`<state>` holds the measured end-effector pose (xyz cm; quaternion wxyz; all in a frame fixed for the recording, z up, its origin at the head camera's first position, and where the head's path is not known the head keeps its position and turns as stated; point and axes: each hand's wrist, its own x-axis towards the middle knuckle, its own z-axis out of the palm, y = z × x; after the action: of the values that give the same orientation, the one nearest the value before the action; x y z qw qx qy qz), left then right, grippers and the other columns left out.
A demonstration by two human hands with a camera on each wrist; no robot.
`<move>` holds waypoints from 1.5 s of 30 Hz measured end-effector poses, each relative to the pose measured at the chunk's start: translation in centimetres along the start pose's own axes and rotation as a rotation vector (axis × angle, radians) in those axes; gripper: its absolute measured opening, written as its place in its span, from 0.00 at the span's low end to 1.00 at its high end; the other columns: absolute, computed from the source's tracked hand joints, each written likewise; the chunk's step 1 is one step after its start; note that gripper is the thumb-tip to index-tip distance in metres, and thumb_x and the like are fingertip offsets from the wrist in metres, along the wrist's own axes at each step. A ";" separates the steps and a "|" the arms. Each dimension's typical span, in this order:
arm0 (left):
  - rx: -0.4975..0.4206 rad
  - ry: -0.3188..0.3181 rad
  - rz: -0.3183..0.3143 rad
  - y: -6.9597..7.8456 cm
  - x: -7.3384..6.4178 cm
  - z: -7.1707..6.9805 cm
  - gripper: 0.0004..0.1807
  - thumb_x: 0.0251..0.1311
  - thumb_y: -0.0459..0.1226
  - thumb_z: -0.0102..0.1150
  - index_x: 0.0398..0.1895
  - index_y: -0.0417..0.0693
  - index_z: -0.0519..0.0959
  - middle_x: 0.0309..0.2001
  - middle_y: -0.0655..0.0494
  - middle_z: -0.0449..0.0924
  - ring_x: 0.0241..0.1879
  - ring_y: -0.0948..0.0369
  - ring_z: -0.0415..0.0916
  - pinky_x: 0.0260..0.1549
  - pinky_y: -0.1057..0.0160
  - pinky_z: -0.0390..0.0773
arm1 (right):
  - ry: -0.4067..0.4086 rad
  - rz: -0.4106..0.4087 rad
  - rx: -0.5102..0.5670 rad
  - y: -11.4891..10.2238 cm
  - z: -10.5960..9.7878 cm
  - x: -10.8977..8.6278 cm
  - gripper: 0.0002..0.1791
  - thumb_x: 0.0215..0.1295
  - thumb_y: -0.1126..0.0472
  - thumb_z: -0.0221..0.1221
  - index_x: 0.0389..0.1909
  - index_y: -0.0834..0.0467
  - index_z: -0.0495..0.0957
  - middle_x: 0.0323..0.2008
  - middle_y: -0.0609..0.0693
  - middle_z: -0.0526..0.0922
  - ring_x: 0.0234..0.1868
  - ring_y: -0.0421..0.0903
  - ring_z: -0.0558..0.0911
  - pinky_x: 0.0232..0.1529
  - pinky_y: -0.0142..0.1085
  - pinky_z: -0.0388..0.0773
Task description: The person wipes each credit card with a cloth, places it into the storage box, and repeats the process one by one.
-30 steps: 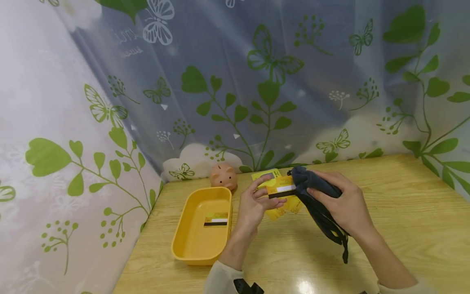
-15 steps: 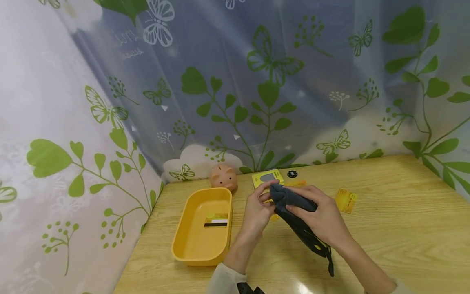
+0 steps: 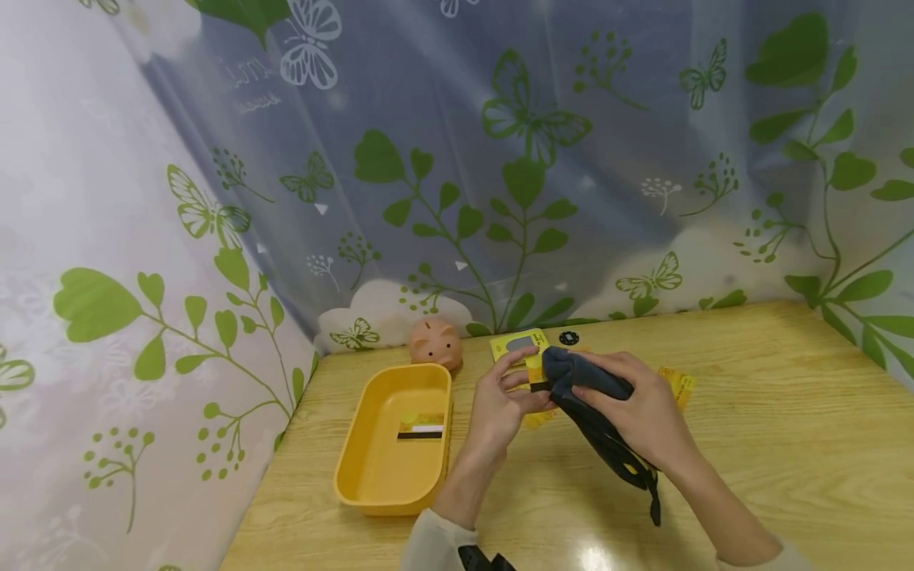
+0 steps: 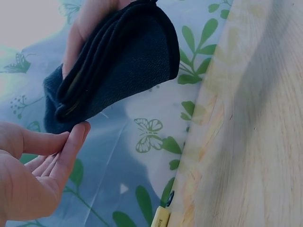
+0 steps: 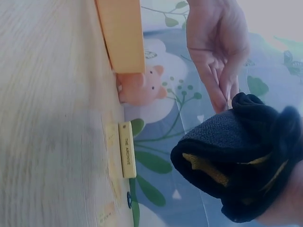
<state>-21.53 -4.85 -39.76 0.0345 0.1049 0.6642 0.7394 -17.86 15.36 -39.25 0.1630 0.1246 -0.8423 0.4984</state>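
Observation:
My right hand [image 3: 646, 408] grips a dark blue cloth pouch [image 3: 587, 377] with black trim, held above the table. A thin strap hangs from its lower end. At the pouch's left end my left hand [image 3: 496, 408] pinches a yellow card [image 3: 536, 371] with a black stripe. Most of that card is hidden by the pouch. Seen from the left wrist, the thumb and fingers meet at the edge of the pouch [image 4: 128, 61]. Yellow shows inside the folds of the pouch [image 5: 208, 168] in the right wrist view.
A yellow tray [image 3: 345, 468] to the left holds a striped card [image 3: 421, 428]. Behind it sits a pink piggy bank [image 3: 434, 342]. A flat yellow box [image 3: 503, 345], a black chip [image 3: 568, 338] and yellow cards [image 3: 684, 387] lie around the hands. A printed curtain [image 3: 457, 103] hangs behind.
Both hands and the pouch moved left and back slightly right. The card, showing well out of the pouch one second ago, was hidden half a second ago; now its end shows.

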 end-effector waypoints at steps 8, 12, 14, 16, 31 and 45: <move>-0.073 0.000 -0.004 0.6 0.1 -0.7 0.36 0.57 0.14 0.61 0.67 0.49 0.79 0.35 0.46 0.77 0.43 0.35 0.86 0.43 0.49 0.87 | 0.061 0.022 -0.035 0.4 -1.5 0.5 0.27 0.69 0.53 0.69 0.68 0.49 0.79 0.56 0.54 0.81 0.52 0.57 0.82 0.45 0.42 0.83; -0.074 -0.010 0.008 1.1 0.2 -1.4 0.35 0.59 0.14 0.60 0.67 0.51 0.79 0.32 0.50 0.74 0.42 0.39 0.88 0.44 0.50 0.88 | 0.107 0.017 -0.035 0.2 -2.1 1.1 0.27 0.69 0.54 0.70 0.68 0.49 0.79 0.57 0.55 0.81 0.52 0.57 0.82 0.41 0.27 0.79; -0.073 -0.013 0.014 1.4 0.2 -1.8 0.35 0.60 0.15 0.60 0.68 0.50 0.78 0.31 0.52 0.71 0.42 0.40 0.88 0.44 0.51 0.88 | 0.115 0.020 -0.020 0.1 -2.5 1.3 0.28 0.69 0.53 0.69 0.69 0.48 0.79 0.58 0.56 0.80 0.53 0.58 0.82 0.40 0.24 0.78; -0.075 -0.009 0.021 1.7 0.1 -2.3 0.35 0.60 0.15 0.60 0.69 0.49 0.77 0.31 0.54 0.67 0.43 0.39 0.88 0.45 0.51 0.88 | 0.118 0.026 -0.008 0.1 -3.0 1.4 0.28 0.69 0.52 0.69 0.69 0.46 0.79 0.59 0.56 0.80 0.54 0.59 0.81 0.40 0.22 0.77; 0.141 0.140 0.069 3.0 -1.3 -11.0 0.33 0.62 0.20 0.65 0.69 0.52 0.76 0.27 0.59 0.59 0.38 0.55 0.87 0.48 0.52 0.86 | 0.094 0.010 -0.116 2.4 -6.9 -0.2 0.29 0.69 0.50 0.69 0.70 0.48 0.78 0.60 0.52 0.79 0.57 0.60 0.80 0.41 0.17 0.73; 0.389 0.249 -0.138 1.5 -3.0 -18.9 0.36 0.64 0.19 0.61 0.75 0.44 0.69 0.52 0.43 0.62 0.44 0.50 0.86 0.47 0.58 0.86 | 0.072 0.036 -0.153 5.4 -9.2 -2.3 0.27 0.68 0.51 0.70 0.68 0.45 0.80 0.54 0.37 0.78 0.48 0.20 0.72 0.36 0.19 0.77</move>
<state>-22.31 -24.04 -40.39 -0.0181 -0.0282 0.7989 0.6006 -16.43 26.13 -40.33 0.1932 0.0789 -0.8737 0.4395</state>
